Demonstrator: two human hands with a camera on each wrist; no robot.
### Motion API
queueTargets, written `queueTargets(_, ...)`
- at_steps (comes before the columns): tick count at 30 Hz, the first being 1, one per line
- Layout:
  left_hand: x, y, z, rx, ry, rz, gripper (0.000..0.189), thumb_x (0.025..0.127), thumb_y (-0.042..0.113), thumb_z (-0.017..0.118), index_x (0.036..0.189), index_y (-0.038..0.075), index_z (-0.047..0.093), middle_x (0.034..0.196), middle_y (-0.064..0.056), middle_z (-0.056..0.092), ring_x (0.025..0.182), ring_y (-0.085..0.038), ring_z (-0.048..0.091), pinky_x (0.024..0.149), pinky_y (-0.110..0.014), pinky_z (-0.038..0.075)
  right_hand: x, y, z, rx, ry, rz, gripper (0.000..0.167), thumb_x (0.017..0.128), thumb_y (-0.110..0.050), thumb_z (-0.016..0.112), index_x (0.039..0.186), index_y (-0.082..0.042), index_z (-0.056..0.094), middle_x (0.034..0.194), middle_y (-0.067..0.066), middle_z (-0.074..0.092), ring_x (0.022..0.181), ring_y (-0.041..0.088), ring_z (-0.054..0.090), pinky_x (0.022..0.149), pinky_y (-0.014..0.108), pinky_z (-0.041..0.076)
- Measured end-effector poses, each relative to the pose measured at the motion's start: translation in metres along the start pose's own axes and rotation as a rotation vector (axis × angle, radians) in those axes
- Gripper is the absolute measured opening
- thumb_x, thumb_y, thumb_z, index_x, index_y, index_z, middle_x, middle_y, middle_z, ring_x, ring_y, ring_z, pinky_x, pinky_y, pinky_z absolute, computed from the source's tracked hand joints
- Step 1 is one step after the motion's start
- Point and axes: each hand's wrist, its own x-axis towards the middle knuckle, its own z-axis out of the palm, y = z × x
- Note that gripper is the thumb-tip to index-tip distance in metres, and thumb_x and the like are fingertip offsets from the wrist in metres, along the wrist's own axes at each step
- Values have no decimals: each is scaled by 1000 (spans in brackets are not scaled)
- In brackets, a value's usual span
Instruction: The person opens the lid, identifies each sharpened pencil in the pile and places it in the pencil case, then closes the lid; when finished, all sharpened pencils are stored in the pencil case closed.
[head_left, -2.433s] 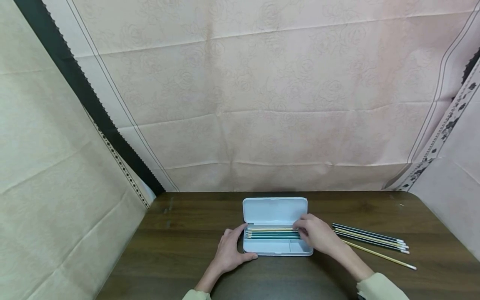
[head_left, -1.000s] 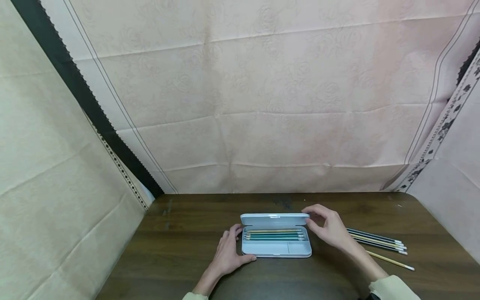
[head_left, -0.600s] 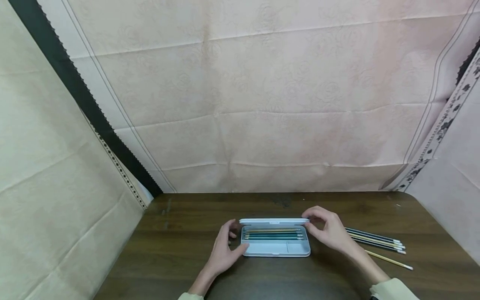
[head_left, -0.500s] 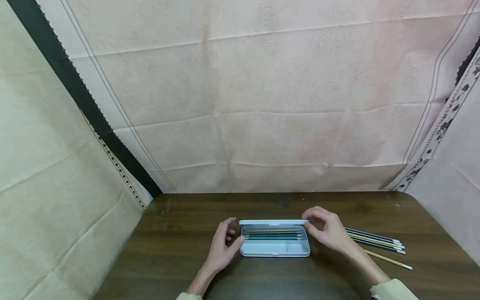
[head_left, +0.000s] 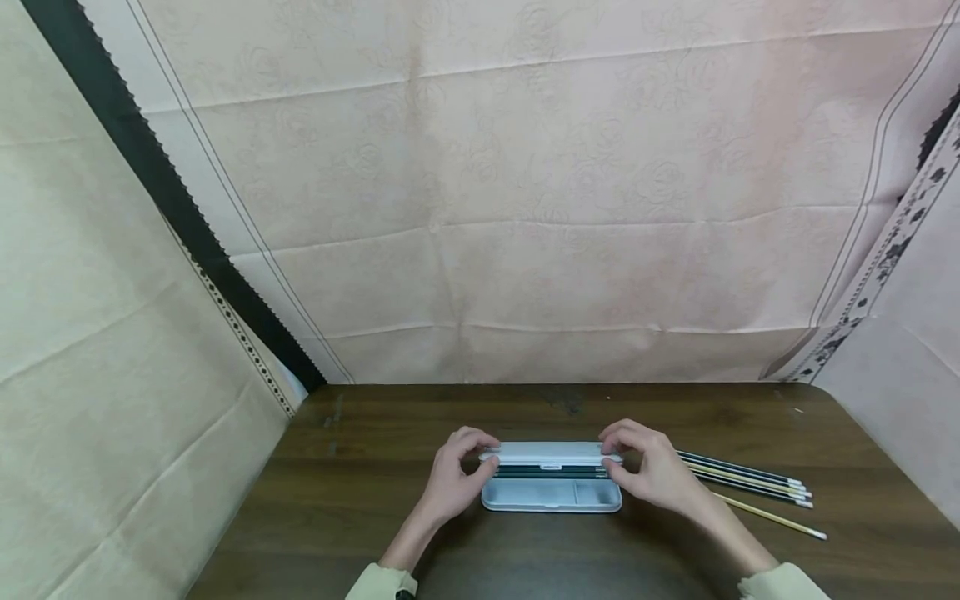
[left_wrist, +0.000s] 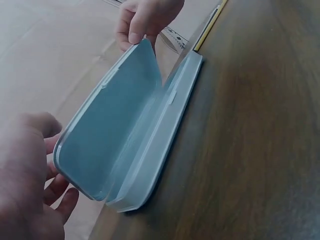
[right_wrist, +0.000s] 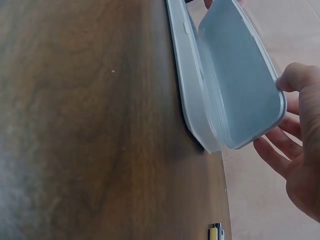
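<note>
A light blue pencil case (head_left: pixel 528 495) lies on the table, its hinged lid (head_left: pixel 553 453) tilted partway down over the tray. Dark green pencils (head_left: pixel 540 472) show inside, below the lid's front edge; the back of the tray is hidden. My left hand (head_left: pixel 452 477) is at the lid's left end, thumb in front and fingers (left_wrist: pixel 56 189) behind it. At the other end, my right hand (head_left: pixel 654 473) pinches the lid's corner, with the thumb (right_wrist: pixel 296 77) on the rim and the fingers behind.
Several dark and yellow pencils (head_left: pixel 750 478) lie bunched on the wooden table (head_left: pixel 330 517), right of the case. One yellow pencil (head_left: pixel 780 520) lies apart, nearer the front. A pale cloth (head_left: pixel 555 208) hangs behind the table.
The lid has swung from upright forward and down over the tray. My right hand went from the pencils inside to the lid; my left hand moved from the tray's edge up to the lid.
</note>
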Motion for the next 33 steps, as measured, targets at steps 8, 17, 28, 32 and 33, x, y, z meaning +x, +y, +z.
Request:
queueTargets(8, -7, -3, 2, 83, -49, 74, 16, 85, 6, 76, 95, 18, 74, 103, 9, 62, 100, -16, 53, 85, -41, 45, -4, -5, 4, -85, -64, -83, 31, 72, 2, 81, 92, -18, 69, 101, 2, 66, 89, 15, 61, 72, 32, 52)
queueTargets(17, -17, -8, 4, 145, -86, 117, 18, 82, 9, 78, 93, 22, 73, 106, 12, 59, 101, -14, 50, 84, -39, 45, -12, -10, 7, -165, -154, -18, 27, 75, -6, 83, 94, -20, 70, 107, -1, 65, 97, 15, 58, 76, 36, 53)
queueTargets(28, -25, -15, 11, 211, -89, 167, 21, 79, 7, 79, 92, 21, 71, 110, 10, 60, 106, -16, 50, 84, -37, 47, -21, -10, 14, -191, -160, -58, 27, 74, -8, 86, 95, -16, 71, 106, -3, 62, 95, 12, 55, 71, 29, 50)
queueTargets(32, -27, -16, 12, 221, -95, 157, 22, 78, 6, 80, 91, 22, 71, 110, 10, 59, 105, -15, 50, 84, -36, 47, -23, -11, 15, -200, -173, -42, 26, 74, -9, 86, 94, -17, 71, 106, -4, 62, 95, 12, 55, 71, 29, 50)
queueTargets(33, -27, -16, 12, 220, -98, 154, 22, 78, 6, 80, 91, 22, 71, 110, 10, 59, 105, -15, 50, 84, -36, 47, -23, -11, 15, -202, -176, -39, 26, 74, -10, 87, 94, -17, 72, 106, -4, 62, 95, 12, 55, 72, 29, 50)
